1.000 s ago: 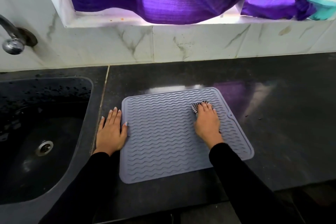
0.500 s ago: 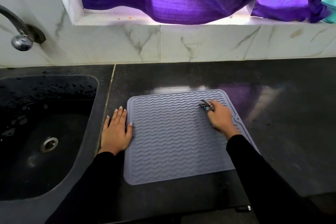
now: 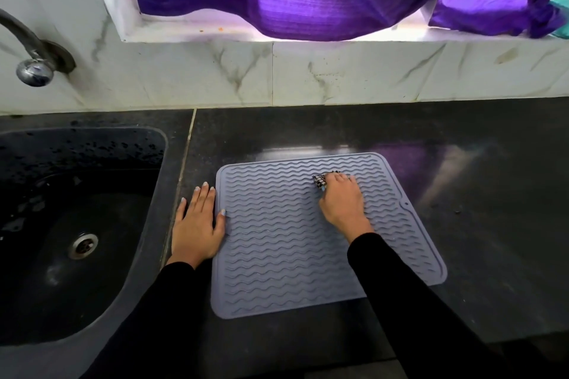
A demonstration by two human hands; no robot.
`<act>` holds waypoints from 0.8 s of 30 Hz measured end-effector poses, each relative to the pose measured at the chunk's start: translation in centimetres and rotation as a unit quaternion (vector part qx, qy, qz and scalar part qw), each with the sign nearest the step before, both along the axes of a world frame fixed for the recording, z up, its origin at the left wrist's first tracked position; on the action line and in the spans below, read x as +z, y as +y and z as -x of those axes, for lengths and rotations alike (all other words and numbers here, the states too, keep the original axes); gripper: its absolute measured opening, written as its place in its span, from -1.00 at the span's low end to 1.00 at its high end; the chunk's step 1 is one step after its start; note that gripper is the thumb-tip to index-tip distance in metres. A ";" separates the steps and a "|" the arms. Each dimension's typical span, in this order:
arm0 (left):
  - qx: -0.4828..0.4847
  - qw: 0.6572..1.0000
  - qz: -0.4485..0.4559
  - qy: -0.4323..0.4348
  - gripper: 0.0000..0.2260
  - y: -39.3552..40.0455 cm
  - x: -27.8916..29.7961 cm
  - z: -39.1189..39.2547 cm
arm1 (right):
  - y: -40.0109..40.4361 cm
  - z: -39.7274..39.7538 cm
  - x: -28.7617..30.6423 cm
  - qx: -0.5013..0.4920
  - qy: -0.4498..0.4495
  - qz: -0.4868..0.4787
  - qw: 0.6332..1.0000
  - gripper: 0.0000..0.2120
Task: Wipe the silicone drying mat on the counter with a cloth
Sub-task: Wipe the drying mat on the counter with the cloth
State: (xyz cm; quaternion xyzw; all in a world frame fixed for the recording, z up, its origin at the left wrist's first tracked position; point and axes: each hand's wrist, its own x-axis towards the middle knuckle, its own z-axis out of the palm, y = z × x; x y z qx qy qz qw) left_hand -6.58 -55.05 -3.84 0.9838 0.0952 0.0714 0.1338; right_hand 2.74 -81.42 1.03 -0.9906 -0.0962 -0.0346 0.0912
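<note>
Right hand [image 3: 340,200] grip bunches the checked cloth [image 3: 320,181] under its fingertips on the mat [image 3: 277,255]; left hand [image 3: 195,224] flat

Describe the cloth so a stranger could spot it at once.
Find the grey mat on the dark counter, right of the sink. At its far side, the right hand covers the cloth, a small black-and-white checked wad at the fingertips.

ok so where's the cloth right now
In the head view, the checked cloth is bunched under the right hand on the far right part of the grey mat.
</note>
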 end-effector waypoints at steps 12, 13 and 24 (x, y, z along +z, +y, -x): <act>-0.001 1.000 0.009 0.000 -0.28 0.0 0.3 0.1 | -2.4 -3.9 5.2 -0.123 0.114 -0.245 0.955 -0.81; -0.001 1.000 0.011 -0.001 -0.28 -0.1 0.3 0.1 | -2.2 -3.7 5.0 -0.133 0.085 -0.213 0.964 -0.78; 0.004 1.000 -0.004 0.008 -0.30 -0.2 0.1 -0.1 | 3.9 -0.1 1.8 -0.093 0.037 -0.017 0.995 -0.75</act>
